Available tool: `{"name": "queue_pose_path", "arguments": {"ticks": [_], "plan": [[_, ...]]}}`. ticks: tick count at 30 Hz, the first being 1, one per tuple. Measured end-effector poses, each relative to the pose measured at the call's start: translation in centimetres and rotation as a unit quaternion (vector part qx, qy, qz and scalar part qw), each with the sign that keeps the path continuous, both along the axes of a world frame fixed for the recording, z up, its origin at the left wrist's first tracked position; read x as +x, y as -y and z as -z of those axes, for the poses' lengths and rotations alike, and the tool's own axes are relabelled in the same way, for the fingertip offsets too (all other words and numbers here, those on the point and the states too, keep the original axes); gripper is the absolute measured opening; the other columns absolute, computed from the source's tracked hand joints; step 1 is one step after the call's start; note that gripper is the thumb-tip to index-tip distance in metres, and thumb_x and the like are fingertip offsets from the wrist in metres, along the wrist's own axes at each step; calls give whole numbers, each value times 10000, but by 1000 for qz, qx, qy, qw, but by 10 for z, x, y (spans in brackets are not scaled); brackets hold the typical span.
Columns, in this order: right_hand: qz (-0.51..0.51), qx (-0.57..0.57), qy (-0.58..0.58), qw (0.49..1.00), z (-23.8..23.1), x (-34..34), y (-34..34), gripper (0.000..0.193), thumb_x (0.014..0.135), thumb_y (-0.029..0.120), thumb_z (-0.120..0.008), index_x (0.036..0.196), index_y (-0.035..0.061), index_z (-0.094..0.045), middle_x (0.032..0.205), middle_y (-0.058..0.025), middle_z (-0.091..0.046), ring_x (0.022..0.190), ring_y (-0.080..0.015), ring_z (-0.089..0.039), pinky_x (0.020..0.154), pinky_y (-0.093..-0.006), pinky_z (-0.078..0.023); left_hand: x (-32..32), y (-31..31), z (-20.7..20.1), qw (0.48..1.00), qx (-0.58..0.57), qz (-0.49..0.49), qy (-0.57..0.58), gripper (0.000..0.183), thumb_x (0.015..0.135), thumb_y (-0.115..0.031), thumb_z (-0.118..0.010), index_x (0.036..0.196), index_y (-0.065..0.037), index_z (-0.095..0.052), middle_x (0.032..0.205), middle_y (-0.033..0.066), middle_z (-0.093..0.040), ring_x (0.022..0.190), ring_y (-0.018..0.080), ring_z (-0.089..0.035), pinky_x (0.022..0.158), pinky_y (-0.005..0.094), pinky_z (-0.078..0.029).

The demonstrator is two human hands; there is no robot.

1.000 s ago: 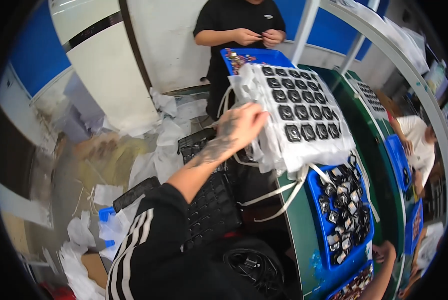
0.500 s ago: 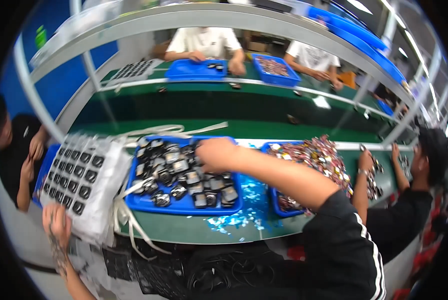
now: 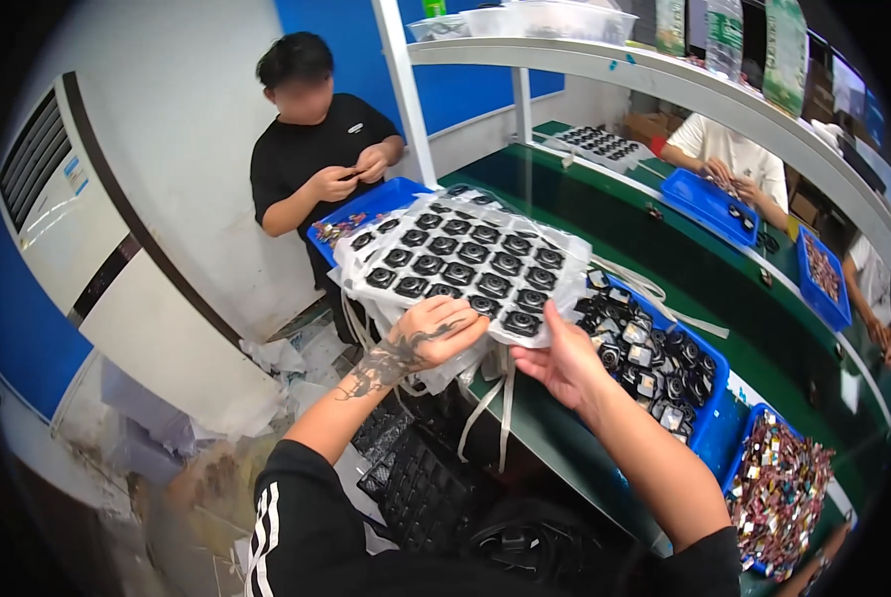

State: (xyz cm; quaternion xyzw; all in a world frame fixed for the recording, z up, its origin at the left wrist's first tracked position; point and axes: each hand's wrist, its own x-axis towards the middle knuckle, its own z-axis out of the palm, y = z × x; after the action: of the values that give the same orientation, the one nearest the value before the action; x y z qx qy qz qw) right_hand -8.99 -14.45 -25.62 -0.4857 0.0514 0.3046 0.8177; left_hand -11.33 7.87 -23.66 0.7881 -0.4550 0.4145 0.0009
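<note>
A white moulded tray [image 3: 406,308] rests tilted on a stack of similar trays, with rows of square black parts [image 3: 456,275], each with a round centre, in its pockets. My left hand [image 3: 438,330] is closed at the tray's near edge, fingers over the front row; the fingertips are partly hidden. At the near right corner my right hand [image 3: 563,360] grips the same tray, thumb up along its side and fingers beneath the edge. A blue bin [image 3: 709,428] of loose black parts, several in clear wrap, stands just right of my right forearm.
Another blue bin [image 3: 739,453] heaped with small reddish pieces sits at the lower right. Pale straps [image 3: 507,423] hang over the bench edge. A shelf upright [image 3: 406,99] rises behind the trays. A co-worker [image 3: 316,159] stands at the far left; others work across the green bench [image 3: 605,224].
My right hand has left the bin of black parts and come to the tray's near right corner. My left hand has moved along the tray's near edge. The view has swung left.
</note>
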Motion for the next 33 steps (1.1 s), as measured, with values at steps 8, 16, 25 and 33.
{"name": "queue_pose_path", "arguments": {"ticks": [8,16,25,33], "plan": [[74,-53,62,994,2,12,-10,354,1021,278,-387,1174,-32,-465,957,-156,-660,658,-229,-676,491,-259,-569,44,-119,13,788,-236,-533,-198,404,897,-426,-540,1047,-56,-603,1027,191,-660,979,378,-622,861,464,-483],[142,-102,118,977,14,18,-27,319,1012,248,-424,1121,-51,-420,845,-143,-596,490,-185,-595,369,-274,-443,58,-117,-30,723,-149,-571,-361,568,867,-559,-523,979,-23,-671,1008,212,-673,983,332,-645,855,427,-482],[221,16,80,972,-12,-33,31,254,999,241,-422,1056,0,-479,761,-85,-583,476,-155,-538,403,-273,-407,27,-50,-87,581,-585,-54,-564,138,898,-121,-584,762,-100,-583,718,-40,-564,670,53,-544,611,205,-439],[265,279,-34,922,-45,-144,104,124,962,203,-513,989,84,-533,778,-49,-613,598,-156,-584,466,-253,-448,14,27,-91,361,-670,99,-640,125,857,38,-533,893,-81,-547,824,44,-592,780,161,-629,738,320,-537]]}}
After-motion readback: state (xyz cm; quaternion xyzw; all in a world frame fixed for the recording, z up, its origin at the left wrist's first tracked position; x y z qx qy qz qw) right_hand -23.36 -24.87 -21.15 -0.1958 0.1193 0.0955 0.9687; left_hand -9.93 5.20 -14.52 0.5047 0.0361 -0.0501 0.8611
